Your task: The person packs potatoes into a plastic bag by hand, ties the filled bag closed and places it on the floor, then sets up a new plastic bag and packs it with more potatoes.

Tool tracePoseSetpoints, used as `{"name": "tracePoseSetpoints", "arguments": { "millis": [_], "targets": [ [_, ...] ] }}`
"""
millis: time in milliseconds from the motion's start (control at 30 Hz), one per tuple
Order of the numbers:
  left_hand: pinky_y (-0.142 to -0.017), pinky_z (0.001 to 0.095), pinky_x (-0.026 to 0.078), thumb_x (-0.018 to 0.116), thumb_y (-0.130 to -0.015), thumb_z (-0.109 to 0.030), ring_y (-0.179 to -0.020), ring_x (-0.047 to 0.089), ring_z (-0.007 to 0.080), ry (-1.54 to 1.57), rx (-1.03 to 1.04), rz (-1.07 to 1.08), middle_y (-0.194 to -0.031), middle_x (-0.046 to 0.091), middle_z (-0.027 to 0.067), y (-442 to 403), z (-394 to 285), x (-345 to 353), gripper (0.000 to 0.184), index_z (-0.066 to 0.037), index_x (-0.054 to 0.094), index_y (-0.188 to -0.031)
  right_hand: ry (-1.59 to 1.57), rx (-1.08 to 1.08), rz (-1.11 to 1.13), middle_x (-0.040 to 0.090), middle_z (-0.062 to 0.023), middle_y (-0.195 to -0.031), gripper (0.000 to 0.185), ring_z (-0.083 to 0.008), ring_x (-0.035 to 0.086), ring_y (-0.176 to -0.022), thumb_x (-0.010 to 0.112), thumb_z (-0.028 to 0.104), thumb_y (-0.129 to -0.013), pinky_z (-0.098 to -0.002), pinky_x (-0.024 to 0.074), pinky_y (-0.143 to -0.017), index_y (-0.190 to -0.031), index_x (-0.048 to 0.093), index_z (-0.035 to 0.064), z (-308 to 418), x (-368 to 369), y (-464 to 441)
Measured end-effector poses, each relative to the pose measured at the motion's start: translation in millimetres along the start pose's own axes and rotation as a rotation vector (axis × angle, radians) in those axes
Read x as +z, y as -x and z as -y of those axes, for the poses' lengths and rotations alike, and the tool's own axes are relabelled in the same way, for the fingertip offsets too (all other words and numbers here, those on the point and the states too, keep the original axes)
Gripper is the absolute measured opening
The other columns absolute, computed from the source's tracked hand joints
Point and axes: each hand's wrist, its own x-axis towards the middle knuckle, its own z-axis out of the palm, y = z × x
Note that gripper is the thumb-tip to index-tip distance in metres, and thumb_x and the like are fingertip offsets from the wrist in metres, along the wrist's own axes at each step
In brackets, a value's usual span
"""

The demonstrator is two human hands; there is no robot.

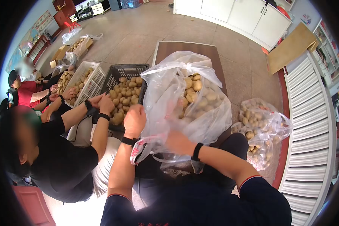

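A large clear plastic bag [214, 109] of potatoes [192, 97] stands in front of me, its top gathered in a knot. At its left edge is my left hand [135, 119], fingers curled closed; what they hold, if anything, is hidden. Another thin bag with red print [139, 148] hangs by my left wrist and stretches toward my right hand. My right hand [179, 142] is smeared by motion low against the clear plastic, so its fingers do not show plainly.
A black crate [111, 75] of potatoes stands to the left, with a white crate [96, 84] beyond it. A co-worker's hands [103, 101] are over the black crate's near side. Bagged potatoes [256, 113] lie on the floor at right, near a white radiator [309, 124].
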Motion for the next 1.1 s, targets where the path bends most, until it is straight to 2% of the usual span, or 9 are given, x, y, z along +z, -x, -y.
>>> {"name": "tracePoseSetpoints", "arguments": {
  "millis": [33, 200, 233, 333, 400, 533, 733, 867, 1100],
  "targets": [
    [-0.084, 0.0401, 0.053, 0.064, -0.082, -0.016, -0.1, 0.066, 0.0315, 0.256, 0.054, -0.374, -0.114, 0.066, 0.0141, -1, 3, 1, 0.032, -0.005, 0.063, -0.111, 0.138, -0.002, 0.103, 0.064, -0.0115, -0.108, 0.025, -0.0301, 0.06, -0.106, 0.052, 0.014, -0.087, -0.0419, 0.0458, -0.099, -0.108, 0.066, 0.0078, -6, 25, 3],
    [-0.098, 0.0427, 0.046, 0.065, -0.081, -0.015, -0.117, 0.056, 0.0324, 0.2, 0.744, -0.203, -0.128, 0.058, 0.0138, 9, -52, 27, 0.041, -0.009, 0.059, -0.121, 0.259, -0.06, 0.158, 0.068, -0.0078, -0.084, 0.02, -0.0309, 0.065, -0.09, 0.055, 0.023, -0.084, -0.0437, 0.0504, -0.089, -0.087, 0.07, 0.0106, -33, 133, 35],
    [-0.1, 0.0435, 0.044, 0.066, -0.08, -0.017, -0.121, 0.053, 0.0323, 0.192, 0.826, -0.026, -0.134, 0.055, 0.0133, 7, -50, 43, 0.045, -0.009, 0.057, -0.124, 0.62, -0.406, 0.043, 0.068, -0.01, -0.082, 0.022, -0.0307, 0.066, -0.088, 0.055, 0.026, -0.085, -0.0445, 0.0506, -0.087, -0.087, 0.069, 0.0097, -24, 124, 32],
    [-0.1, 0.0448, 0.044, 0.068, -0.08, -0.023, -0.123, 0.052, 0.0332, -0.038, 0.553, 0.306, -0.139, 0.05, 0.0146, -14, -19, 62, 0.053, -0.01, 0.054, -0.129, 0.407, -0.175, 0.578, 0.066, -0.016, -0.082, 0.03, -0.0322, 0.066, -0.084, 0.058, 0.033, -0.087, -0.0471, 0.0499, -0.083, -0.087, 0.067, 0.0047, 4, 48, 27],
    [-0.1, 0.0455, 0.044, 0.07, -0.079, -0.03, -0.124, 0.051, 0.035, -0.155, 0.333, 0.375, -0.141, 0.048, 0.0165, -21, 0, 55, 0.06, -0.009, 0.051, -0.132, 0.085, -0.114, 0.258, 0.065, -0.0173, -0.087, 0.033, -0.0351, 0.063, -0.086, 0.063, 0.035, -0.085, -0.0467, 0.0492, -0.082, -0.091, 0.065, 0.0024, 8, 3, 33],
    [-0.102, 0.0457, 0.044, 0.075, -0.075, -0.044, -0.127, 0.047, 0.0393, -0.09, 0.105, 0.504, -0.141, 0.045, 0.0228, -37, 43, 79, 0.08, -0.004, 0.045, -0.137, 0.339, -0.056, -0.151, 0.063, -0.013, -0.106, 0.038, -0.033, 0.057, -0.106, 0.065, 0.035, -0.084, -0.0459, 0.0451, -0.091, -0.106, 0.062, 0.0053, -15, -67, 39],
    [-0.106, 0.0446, 0.041, 0.077, -0.072, -0.051, -0.13, 0.045, 0.0414, -0.053, 0.229, 0.563, -0.141, 0.043, 0.027, -36, 66, 127, 0.092, 0.0, 0.042, -0.14, 0.66, -0.001, -0.153, 0.064, -0.01, -0.108, 0.035, -0.0308, 0.056, -0.109, 0.063, 0.034, -0.087, -0.0506, 0.0355, -0.105, -0.111, 0.064, 0.0087, -62, -117, 55],
    [-0.108, 0.0442, 0.04, 0.076, -0.072, -0.052, -0.132, 0.043, 0.041, 0.022, 0.13, 0.645, -0.142, 0.043, 0.0263, -34, 59, 111, 0.091, 0.001, 0.043, -0.139, 0.717, 0.314, 0.284, 0.07, -0.0078, -0.091, 0.03, -0.0269, 0.06, -0.107, 0.056, 0.038, -0.087, -0.0497, 0.0371, -0.101, -0.081, 0.073, 0.0135, -72, -142, 83],
    [-0.105, 0.0454, 0.043, 0.073, -0.075, -0.045, -0.127, 0.047, 0.0423, -0.101, 0.263, 0.606, -0.142, 0.04, 0.0289, -17, 36, 113, 0.085, 0.003, 0.043, -0.137, 0.775, 0.633, 0.646, 0.069, -0.0098, -0.087, 0.026, -0.0271, 0.063, -0.101, 0.063, 0.036, -0.081, -0.0426, 0.0446, -0.089, -0.083, 0.072, 0.0119, -86, -181, 148]
  ]
}}
